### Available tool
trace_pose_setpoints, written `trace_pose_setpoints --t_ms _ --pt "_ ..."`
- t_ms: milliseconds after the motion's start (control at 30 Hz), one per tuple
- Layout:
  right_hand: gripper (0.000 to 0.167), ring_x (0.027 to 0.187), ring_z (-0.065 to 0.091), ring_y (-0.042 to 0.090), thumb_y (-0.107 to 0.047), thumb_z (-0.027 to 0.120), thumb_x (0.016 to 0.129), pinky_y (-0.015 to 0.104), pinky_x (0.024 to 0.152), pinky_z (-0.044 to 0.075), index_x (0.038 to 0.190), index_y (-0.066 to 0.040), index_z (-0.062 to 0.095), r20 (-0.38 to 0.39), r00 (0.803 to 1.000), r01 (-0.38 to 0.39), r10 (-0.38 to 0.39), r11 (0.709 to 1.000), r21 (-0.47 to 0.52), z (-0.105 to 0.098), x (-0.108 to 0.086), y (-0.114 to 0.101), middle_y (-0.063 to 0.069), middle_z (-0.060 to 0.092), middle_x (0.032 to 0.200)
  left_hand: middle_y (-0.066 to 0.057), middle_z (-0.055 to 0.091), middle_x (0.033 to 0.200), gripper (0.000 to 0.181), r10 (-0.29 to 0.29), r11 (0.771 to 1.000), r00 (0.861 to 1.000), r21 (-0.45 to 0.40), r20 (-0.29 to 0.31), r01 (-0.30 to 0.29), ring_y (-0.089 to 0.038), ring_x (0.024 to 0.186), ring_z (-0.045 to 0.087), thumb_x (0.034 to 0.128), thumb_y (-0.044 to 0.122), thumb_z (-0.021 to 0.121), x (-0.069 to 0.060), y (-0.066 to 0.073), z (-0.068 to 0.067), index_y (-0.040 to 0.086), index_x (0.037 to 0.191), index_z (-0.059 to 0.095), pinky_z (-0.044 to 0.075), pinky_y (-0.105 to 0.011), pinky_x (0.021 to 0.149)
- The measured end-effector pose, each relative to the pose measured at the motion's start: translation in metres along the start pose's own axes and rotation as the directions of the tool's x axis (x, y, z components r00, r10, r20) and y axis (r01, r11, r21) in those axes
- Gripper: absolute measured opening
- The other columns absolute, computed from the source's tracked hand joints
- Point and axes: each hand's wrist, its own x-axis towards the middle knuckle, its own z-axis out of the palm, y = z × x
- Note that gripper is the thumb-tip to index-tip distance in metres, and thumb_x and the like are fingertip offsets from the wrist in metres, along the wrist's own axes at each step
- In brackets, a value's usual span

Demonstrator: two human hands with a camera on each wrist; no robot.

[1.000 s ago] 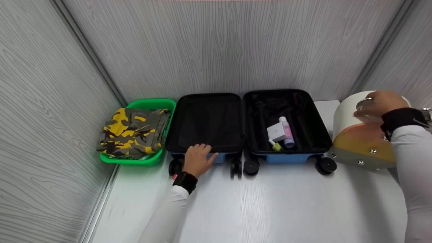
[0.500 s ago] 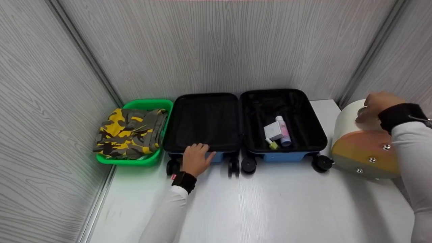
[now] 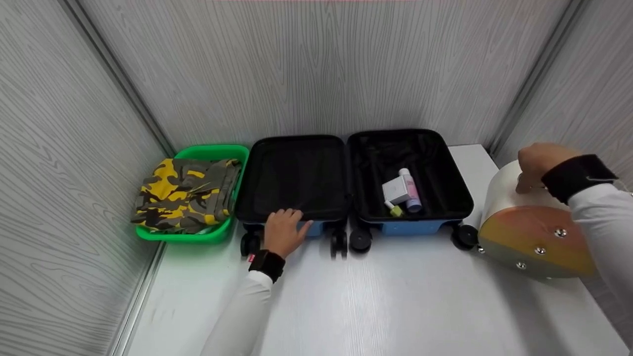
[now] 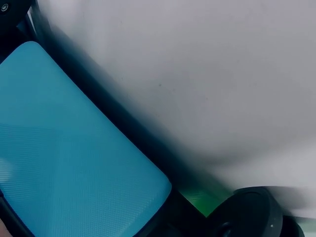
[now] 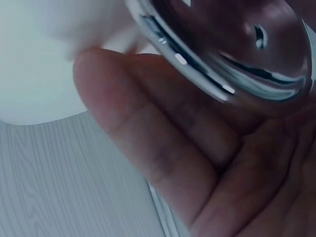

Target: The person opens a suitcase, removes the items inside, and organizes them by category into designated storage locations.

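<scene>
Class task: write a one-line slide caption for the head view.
Left hand at the edge of an open suitcase, right hand gripping a studded bag; folded camouflage cloth in a green basket.

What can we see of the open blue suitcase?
The blue, black-lined suitcase, apparently hard plastic, lies open on the white table, halves side by side, black wheels toward the person. Its right half holds a white box, a pink cylindrical bottle and small green item. The left hand touches the left half's near rim.
</scene>
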Motion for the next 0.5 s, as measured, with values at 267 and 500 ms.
trace_pose_setpoints --t_ms 267,500 --pt "0.019 0.065 0.055 0.026 -0.009 0.082 0.067 0.038 0.059 0.046 0.070 -0.006 0.063 0.121 0.990 0.089 -0.078 0.992 -0.087 -0.010 -0.007 -0.025 0.006 0.061 0.071 -0.008 0.074 0.094 0.037 -0.008 1.000 0.999 0.012 0.034 0.007 -0.028 0.082 0.066 0.1043 0.050 0.071 0.002 0.005 0.002 0.013 0.101 0.073 0.052 -0.043 0.075" --pt "0.018 0.061 0.060 0.022 -0.006 0.081 0.070 0.034 0.056 0.050 0.073 -0.010 0.064 0.232 0.963 0.140 -0.137 0.990 0.004 -0.010 -0.011 -0.040 0.003 0.064 0.071 -0.009 0.076 0.099 0.038 -0.032 0.999 0.997 -0.010 0.064 0.033 -0.029 0.084 0.066 0.1051 0.050 0.070 0.004 0.007 0.000 0.012 0.103 0.074 0.052 -0.044 0.076"
